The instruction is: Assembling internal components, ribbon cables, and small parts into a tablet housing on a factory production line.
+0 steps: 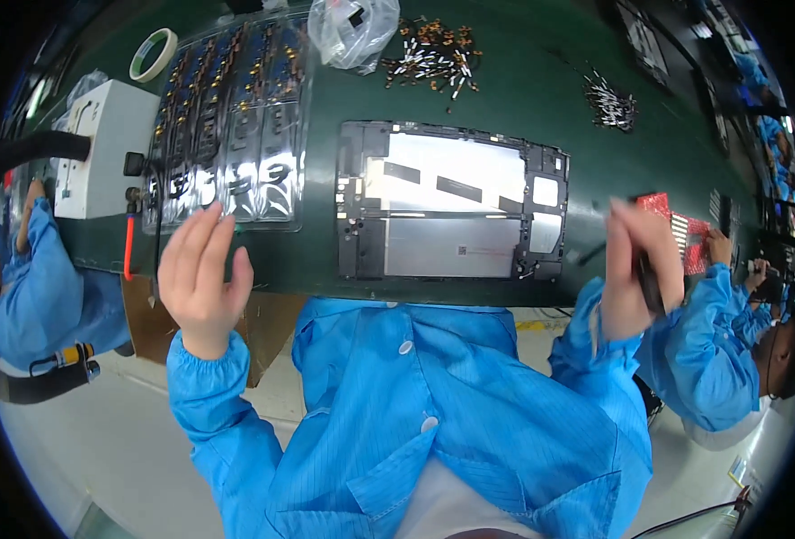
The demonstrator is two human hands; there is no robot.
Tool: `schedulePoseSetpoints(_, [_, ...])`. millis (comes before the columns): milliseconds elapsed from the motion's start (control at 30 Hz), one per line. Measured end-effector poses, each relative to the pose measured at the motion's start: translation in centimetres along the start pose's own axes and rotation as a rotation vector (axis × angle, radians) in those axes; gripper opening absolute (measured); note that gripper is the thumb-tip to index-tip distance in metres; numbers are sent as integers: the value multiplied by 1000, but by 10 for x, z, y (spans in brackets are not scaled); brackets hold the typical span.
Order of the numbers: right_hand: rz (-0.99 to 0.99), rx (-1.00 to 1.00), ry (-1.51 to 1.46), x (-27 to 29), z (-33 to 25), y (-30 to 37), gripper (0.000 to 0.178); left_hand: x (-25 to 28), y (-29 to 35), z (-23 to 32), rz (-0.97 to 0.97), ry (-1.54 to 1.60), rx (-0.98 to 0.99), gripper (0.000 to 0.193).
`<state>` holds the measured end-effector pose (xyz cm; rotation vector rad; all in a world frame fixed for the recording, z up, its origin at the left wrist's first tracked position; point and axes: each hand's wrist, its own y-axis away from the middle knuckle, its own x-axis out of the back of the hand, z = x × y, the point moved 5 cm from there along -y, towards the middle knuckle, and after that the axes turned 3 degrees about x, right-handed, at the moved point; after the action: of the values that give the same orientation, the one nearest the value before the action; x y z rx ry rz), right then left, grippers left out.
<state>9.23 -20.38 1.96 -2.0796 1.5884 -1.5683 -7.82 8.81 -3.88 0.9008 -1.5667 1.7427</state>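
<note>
Head view, tablet-like panel: the black-framed panel (451,244) lies flat on the green table (528,76) between the two hands, well apart from the fingers of both; silvery plates and black strips show on its upper face.
Left hand: the left hand (203,274) is bare, its fingers close together and lightly bent, the thumb standing away from them; nothing shows in its grasp.
Left fingertips: at the near edge of the clear tray (298,175) of small parts; whether they touch it, I cannot tell.
Right hand: the right hand (638,265) is blurred, to the right of the panel, thumb and forefinger brought together, a dark slim object (650,286) held in the curled fingers.
Far side of the table: a clear plastic bag (350,40) beside a heap of small parts (433,58); another heap (611,103) lies farther right.
Right of the right hand: red wrap (656,204), near a co-worker's hand (718,246).
</note>
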Motion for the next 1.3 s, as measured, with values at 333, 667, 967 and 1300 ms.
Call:
schedulePoseSetpoints(333, [-253,372,218,-108,29,-21,29,-123,-121,85,-175,755,139,36])
schedulePoseSetpoints(667, [-427,417,291,-116,30,-13,38,-134,-112,91,-240,782,121,44])
schedulePoseSetpoints(967, [-446,315,229,-108,35,-18,26,-129,-110,106,-224,623,-125,61])
schedulePoseSetpoints(1300, [-344,-220,159,-55,108,-9,20,-119,-109,117,-317,375,-227,65])
